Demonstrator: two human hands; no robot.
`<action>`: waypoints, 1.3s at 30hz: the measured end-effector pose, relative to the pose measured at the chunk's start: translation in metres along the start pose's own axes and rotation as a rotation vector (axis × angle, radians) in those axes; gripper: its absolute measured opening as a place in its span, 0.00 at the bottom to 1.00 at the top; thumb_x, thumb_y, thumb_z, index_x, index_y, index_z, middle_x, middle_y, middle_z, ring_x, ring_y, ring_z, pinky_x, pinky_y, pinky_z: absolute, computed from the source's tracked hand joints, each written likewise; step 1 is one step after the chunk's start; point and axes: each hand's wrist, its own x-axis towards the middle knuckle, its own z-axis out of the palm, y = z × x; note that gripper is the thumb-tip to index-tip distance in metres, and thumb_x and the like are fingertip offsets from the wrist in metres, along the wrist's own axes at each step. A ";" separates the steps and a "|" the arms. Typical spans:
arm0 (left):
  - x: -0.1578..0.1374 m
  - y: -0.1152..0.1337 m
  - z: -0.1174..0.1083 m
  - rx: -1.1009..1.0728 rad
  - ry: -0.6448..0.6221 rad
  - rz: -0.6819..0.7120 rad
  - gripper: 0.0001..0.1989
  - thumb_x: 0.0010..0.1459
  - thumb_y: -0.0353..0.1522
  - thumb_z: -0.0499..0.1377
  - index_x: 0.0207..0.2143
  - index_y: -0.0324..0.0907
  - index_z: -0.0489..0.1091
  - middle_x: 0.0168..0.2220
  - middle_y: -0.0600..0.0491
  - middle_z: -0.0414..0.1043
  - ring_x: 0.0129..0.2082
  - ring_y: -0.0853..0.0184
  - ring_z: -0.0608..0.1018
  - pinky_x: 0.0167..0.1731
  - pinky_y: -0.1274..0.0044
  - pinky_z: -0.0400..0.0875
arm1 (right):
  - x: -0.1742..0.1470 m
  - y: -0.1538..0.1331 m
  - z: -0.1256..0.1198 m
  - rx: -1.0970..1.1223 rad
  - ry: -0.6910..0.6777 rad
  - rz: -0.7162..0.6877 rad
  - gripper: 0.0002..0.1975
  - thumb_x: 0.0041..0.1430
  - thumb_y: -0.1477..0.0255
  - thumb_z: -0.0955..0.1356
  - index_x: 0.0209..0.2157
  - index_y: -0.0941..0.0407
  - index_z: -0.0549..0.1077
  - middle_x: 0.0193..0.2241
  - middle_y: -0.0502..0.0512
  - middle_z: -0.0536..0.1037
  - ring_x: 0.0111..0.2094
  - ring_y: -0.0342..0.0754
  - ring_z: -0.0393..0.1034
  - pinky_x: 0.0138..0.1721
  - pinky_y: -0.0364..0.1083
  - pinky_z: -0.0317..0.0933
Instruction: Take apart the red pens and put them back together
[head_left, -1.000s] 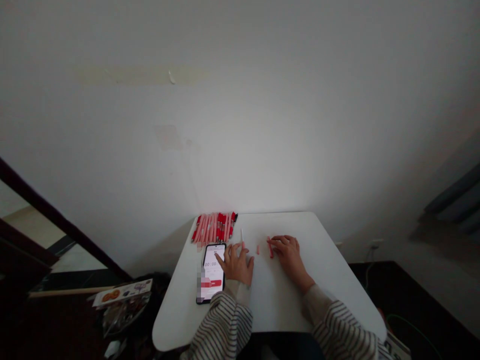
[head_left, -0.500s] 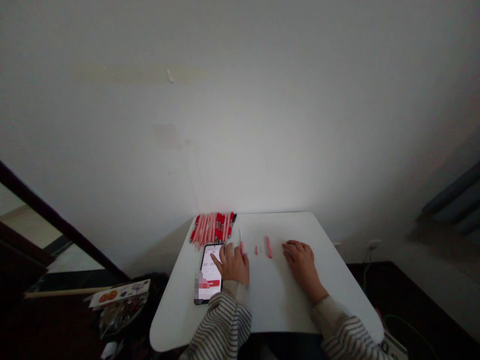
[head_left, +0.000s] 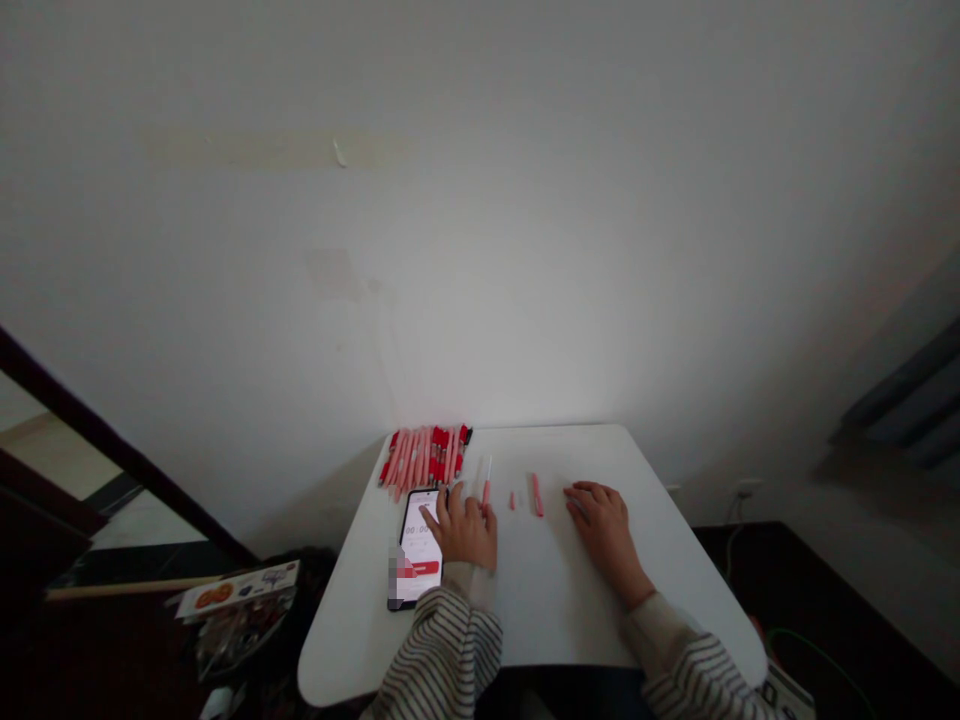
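My left hand (head_left: pixel 468 532) lies over the right edge of a phone (head_left: pixel 420 548), with its fingers spread. The phone's lit screen shows a row of zeros and a red button. Just beyond the fingertips of that hand is a slim pink pen part with a pale refill (head_left: pixel 487 490); whether the fingers touch it I cannot tell. A small pink tip piece (head_left: pixel 512 500) and a pink pen barrel (head_left: pixel 537 495) lie between the hands. My right hand (head_left: pixel 604 525) rests on the table to the right of the barrel, fingers loosely stretched, holding nothing visible.
Several pink and red pens (head_left: pixel 424 457) lie side by side at the back left of the white table (head_left: pixel 570 610), against the wall (head_left: pixel 510 250). On the floor at the left is a dark container (head_left: pixel 247 635) of clutter. A socket (head_left: pixel 750 487) is on the wall at right.
The pen part with the refill by my left hand has tilted, its far end shifting slightly right. Both hands have stayed almost in place.
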 end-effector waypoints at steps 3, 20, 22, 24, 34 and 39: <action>0.000 -0.002 0.003 -0.077 0.044 0.023 0.08 0.55 0.34 0.54 0.29 0.43 0.72 0.51 0.50 0.70 0.58 0.53 0.63 0.60 0.47 0.38 | 0.000 0.001 0.001 0.010 0.001 -0.013 0.13 0.60 0.67 0.62 0.43 0.51 0.75 0.45 0.55 0.74 0.46 0.54 0.62 0.49 0.56 0.56; 0.000 -0.001 -0.003 -0.218 -0.064 0.187 0.06 0.53 0.40 0.59 0.31 0.57 0.77 0.52 0.57 0.70 0.58 0.56 0.62 0.59 0.47 0.34 | 0.000 -0.015 -0.020 0.096 0.107 -0.223 0.16 0.61 0.67 0.64 0.51 0.46 0.70 0.49 0.56 0.70 0.50 0.52 0.61 0.50 0.55 0.61; 0.000 -0.001 -0.002 -0.224 -0.070 0.191 0.06 0.53 0.40 0.59 0.30 0.57 0.77 0.52 0.57 0.70 0.58 0.55 0.62 0.59 0.47 0.34 | -0.001 -0.015 -0.020 0.092 0.106 -0.241 0.14 0.61 0.68 0.64 0.48 0.46 0.72 0.46 0.56 0.72 0.48 0.52 0.61 0.49 0.54 0.61; -0.001 -0.001 -0.003 -0.230 -0.081 0.199 0.06 0.54 0.41 0.59 0.31 0.57 0.77 0.52 0.57 0.70 0.59 0.55 0.62 0.59 0.47 0.34 | -0.001 -0.014 -0.018 0.095 0.108 -0.253 0.11 0.60 0.68 0.65 0.43 0.47 0.75 0.42 0.56 0.73 0.47 0.52 0.62 0.47 0.53 0.62; -0.001 -0.003 0.002 -0.226 -0.041 0.154 0.06 0.53 0.38 0.60 0.31 0.56 0.77 0.51 0.55 0.70 0.58 0.56 0.62 0.60 0.48 0.33 | -0.002 -0.013 -0.015 0.061 0.088 -0.239 0.08 0.60 0.68 0.65 0.36 0.49 0.77 0.32 0.53 0.74 0.40 0.49 0.64 0.53 0.56 0.53; -0.001 -0.004 0.005 -0.203 0.005 0.075 0.06 0.53 0.36 0.60 0.32 0.56 0.77 0.51 0.55 0.70 0.57 0.57 0.63 0.60 0.48 0.36 | -0.003 -0.012 -0.017 0.046 0.118 -0.179 0.09 0.61 0.67 0.65 0.34 0.49 0.77 0.32 0.53 0.74 0.40 0.49 0.64 0.52 0.56 0.51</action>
